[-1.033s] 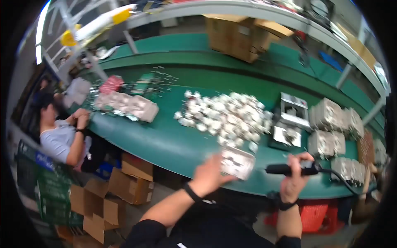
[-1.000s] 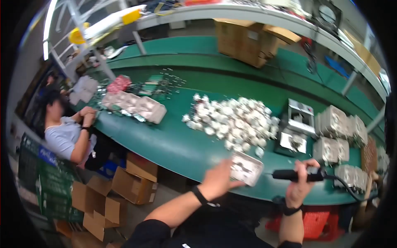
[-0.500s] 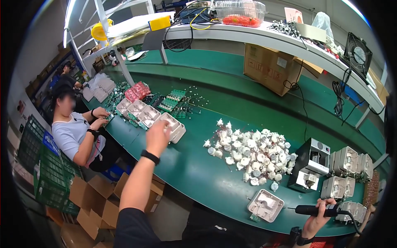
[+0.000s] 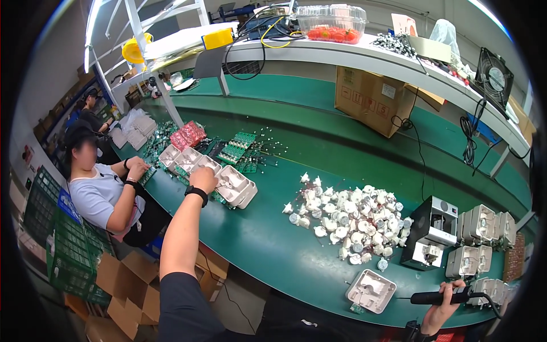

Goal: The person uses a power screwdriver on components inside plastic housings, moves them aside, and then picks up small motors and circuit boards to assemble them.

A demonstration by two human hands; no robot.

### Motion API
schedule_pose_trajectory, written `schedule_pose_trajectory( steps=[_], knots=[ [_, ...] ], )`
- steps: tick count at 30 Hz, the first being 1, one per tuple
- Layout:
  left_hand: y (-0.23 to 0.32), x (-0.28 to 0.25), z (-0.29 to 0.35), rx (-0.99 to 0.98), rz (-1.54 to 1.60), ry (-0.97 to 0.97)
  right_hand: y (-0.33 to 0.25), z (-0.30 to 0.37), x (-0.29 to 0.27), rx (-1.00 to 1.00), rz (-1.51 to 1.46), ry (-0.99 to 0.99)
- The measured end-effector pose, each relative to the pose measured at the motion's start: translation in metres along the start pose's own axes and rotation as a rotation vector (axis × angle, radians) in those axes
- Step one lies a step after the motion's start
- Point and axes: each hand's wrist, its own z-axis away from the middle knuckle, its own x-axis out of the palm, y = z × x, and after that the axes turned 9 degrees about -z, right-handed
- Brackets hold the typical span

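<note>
My right hand (image 4: 447,300) grips a black electric screwdriver (image 4: 433,297), its thin bit pointing left toward an open white plastic casing (image 4: 373,292). This casing lies near the front edge, with a small green circuit board (image 4: 356,308) at its lower left corner. My left hand (image 4: 203,179) is bunched over a row of white casings (image 4: 238,188) at the left. Its fingers curl down and their tips are hidden, so what they hold does not show. Green circuit boards (image 4: 237,148) lie just behind the row.
A pile of white motor-like parts (image 4: 356,219) covers the middle of the green bench (image 4: 262,239). A black-and-silver machine (image 4: 428,233) and stacked casings (image 4: 478,222) stand at right. Another person (image 4: 102,188) works at left. Cardboard boxes (image 4: 128,285) sit below; a shelf (image 4: 319,48) spans the back.
My left hand has moved left and down along the casing row, its fingers now curled in among the casings. The right hand still holds the screwdriver. The view has shifted slightly.
</note>
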Motion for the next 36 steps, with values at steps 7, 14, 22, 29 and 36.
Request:
schedule_pose_trajectory(
  steps=[7, 14, 22, 29, 36],
  knots=[
    [0.017, -0.029, 0.025, 0.018, 0.045, 0.105, -0.008, 0.002, -0.012, -0.010, -0.010, 0.000],
    [0.067, -0.097, 0.112, 0.186, 0.223, 0.122, -0.015, -0.005, 0.012, -0.010, -0.111, 0.007],
    [0.184, -0.086, 0.264, 0.283, 0.499, 0.018, -0.009, 0.008, 0.021, 0.042, -0.191, -0.085],
    [0.234, -0.083, 0.306, 0.299, 0.540, 0.006, -0.008, 0.010, 0.027, 0.073, -0.200, -0.107],
    [0.254, -0.079, 0.312, 0.317, 0.505, 0.016, -0.006, 0.003, 0.023, 0.091, -0.206, -0.134]
  ],
)
